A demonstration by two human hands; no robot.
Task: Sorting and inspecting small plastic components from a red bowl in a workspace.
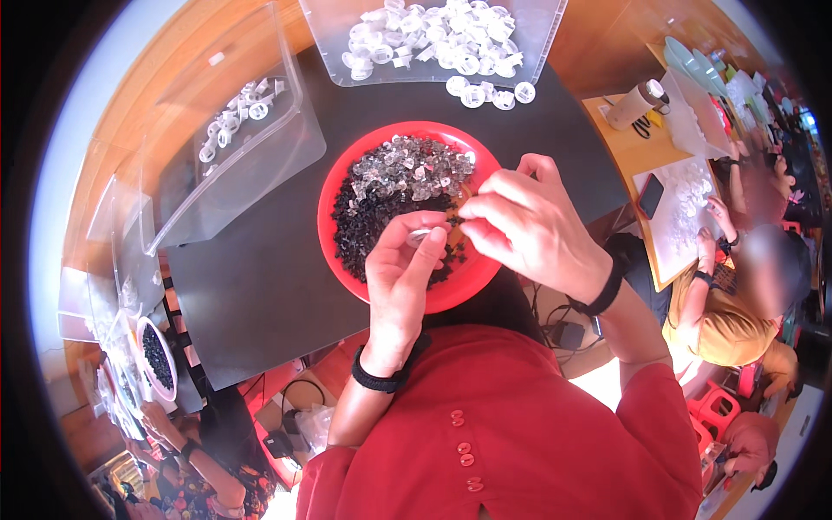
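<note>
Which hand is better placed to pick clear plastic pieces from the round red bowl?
Probably the right hand, over the bowl; the left hand pinches a small, round whitish part. Whether the right holds anything is unclear.

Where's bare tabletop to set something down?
Biggest patch: dark tabletop between the left clear bin and red bowl, to the near-left corner. Smaller: right of the bowl, toward the wooden table. Crowded: far edge, with far clear bin and loose white parts; over the bowl, left hand and right hand.
</note>
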